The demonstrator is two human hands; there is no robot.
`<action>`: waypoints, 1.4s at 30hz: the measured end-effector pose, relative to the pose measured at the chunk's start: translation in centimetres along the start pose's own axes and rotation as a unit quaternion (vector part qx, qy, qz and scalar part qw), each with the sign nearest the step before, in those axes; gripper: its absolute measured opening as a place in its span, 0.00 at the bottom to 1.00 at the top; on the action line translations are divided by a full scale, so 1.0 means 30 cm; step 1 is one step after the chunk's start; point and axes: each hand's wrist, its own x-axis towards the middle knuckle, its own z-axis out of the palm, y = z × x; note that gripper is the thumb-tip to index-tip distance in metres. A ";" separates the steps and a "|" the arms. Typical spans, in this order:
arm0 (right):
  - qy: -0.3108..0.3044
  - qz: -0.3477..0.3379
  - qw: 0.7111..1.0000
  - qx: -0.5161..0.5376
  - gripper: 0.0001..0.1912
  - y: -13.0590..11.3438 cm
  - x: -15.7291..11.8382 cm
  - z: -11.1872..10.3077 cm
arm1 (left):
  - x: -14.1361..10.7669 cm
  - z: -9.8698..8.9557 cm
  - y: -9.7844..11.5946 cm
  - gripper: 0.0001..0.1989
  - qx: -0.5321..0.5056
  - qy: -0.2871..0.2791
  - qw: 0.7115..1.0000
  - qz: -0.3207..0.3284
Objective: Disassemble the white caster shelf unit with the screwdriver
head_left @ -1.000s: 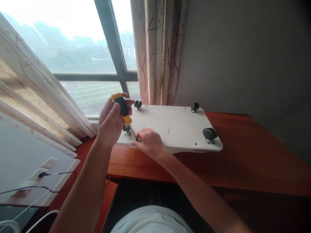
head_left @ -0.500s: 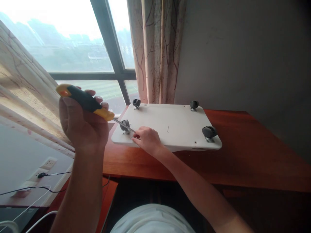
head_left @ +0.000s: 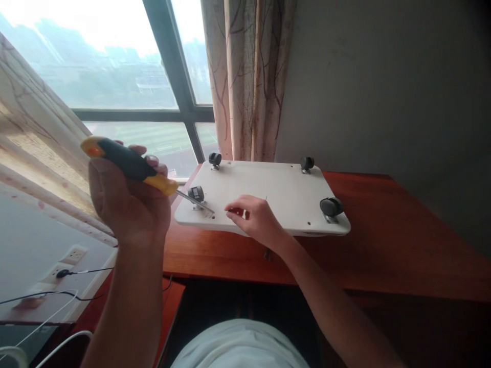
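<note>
Big stuff first: red-brown table carries the lot, w/ the white board lying flat on it by the window, wheels-up, prob. so its underside faces the person for tool work. Left hand is up, fingers wrapped firmly round the screwdriver handle; it's held at a slant, prob. so the blade runs down past the near-left wheel to the board's near-left corner area. Tip's just beside a small hole; touching the board or not, can't tell. Right hand is low over the board's near edge, thumb & index pinched on what looks like a small dark bit, poss. a screw, too tiny to be sure; a fingertip pinch suits a thing that size. Tiny metal bits sit on the table by the right forearm, too small to name.

And the change vs. 0.5 sec ago: right hand's slid right, off the blade tip, so there's now a gap between fingertips & tip, and that hole's in plain view. Left hand & screwdriver: approx. same spot, same slant. Board: no real shift.
</note>
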 end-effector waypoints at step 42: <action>0.033 0.109 0.975 -0.190 0.11 0.190 -0.478 0.131 | -0.069 -0.052 -0.115 0.07 0.091 -0.086 0.992 -0.035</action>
